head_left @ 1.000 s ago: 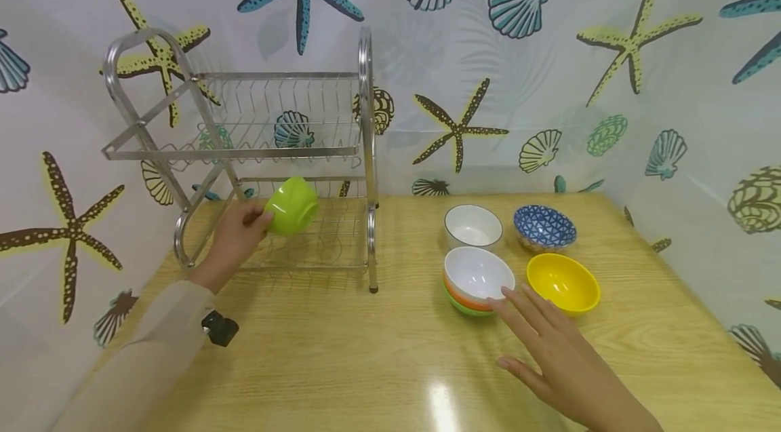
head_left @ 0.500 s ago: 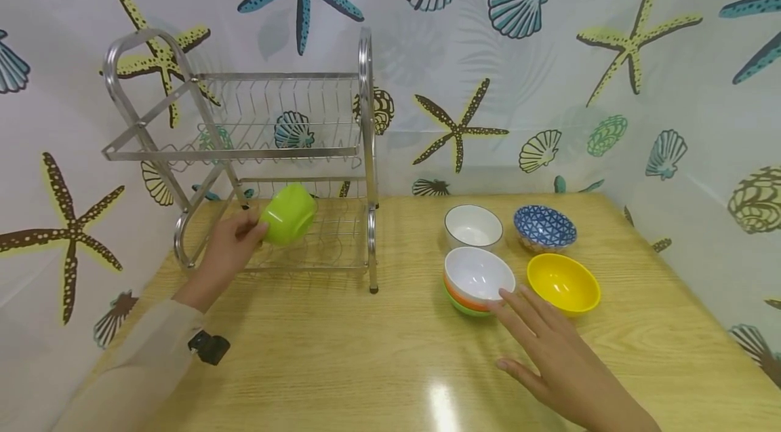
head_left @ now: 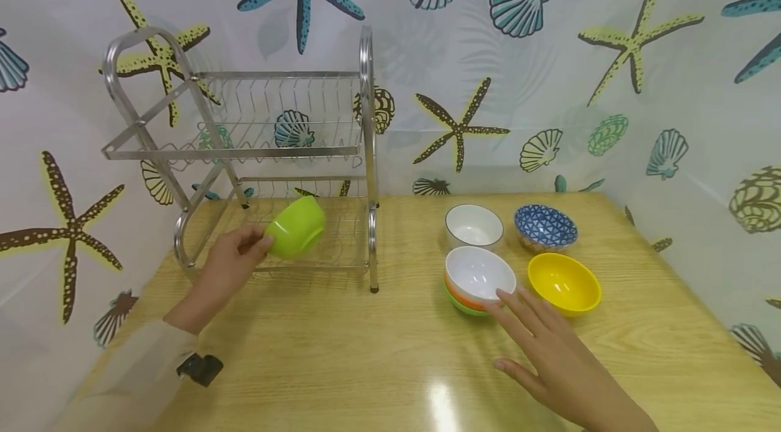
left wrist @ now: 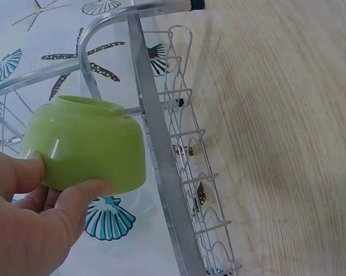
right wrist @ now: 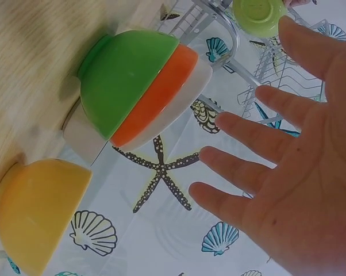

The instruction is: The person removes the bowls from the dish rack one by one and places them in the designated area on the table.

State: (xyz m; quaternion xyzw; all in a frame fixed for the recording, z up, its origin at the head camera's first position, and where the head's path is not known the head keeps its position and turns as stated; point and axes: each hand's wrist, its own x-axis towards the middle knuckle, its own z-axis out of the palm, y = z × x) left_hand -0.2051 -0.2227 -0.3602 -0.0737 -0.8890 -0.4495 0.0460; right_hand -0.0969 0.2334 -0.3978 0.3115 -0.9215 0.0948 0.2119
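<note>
A lime-green bowl [head_left: 295, 227] hangs tilted at the lower shelf of the metal dish rack [head_left: 274, 152]. My left hand [head_left: 234, 261] pinches its edge between thumb and fingers. The left wrist view shows the green bowl [left wrist: 84, 144] with its foot ring uppermost, beside the rack's rail. My right hand [head_left: 552, 350], fingers spread, is held close by a nested stack of bowls: a white bowl [head_left: 478, 272] on top, an orange bowl [right wrist: 156, 95] in the middle and a green bowl [right wrist: 124, 77] at the bottom. Its palm holds nothing in the right wrist view.
Behind the stack stands a white bowl with a dark rim [head_left: 473, 225]. To its right are a blue patterned bowl [head_left: 545, 226] and a yellow bowl [head_left: 564, 284]. All sit on a wooden table [head_left: 342, 350], with a seashell-print curtain [head_left: 549, 79] behind.
My left hand has lowered slightly with the lime-green bowl, whose tilt has shifted in the grip. The right hand has hardly moved, and the other bowls are where they were.
</note>
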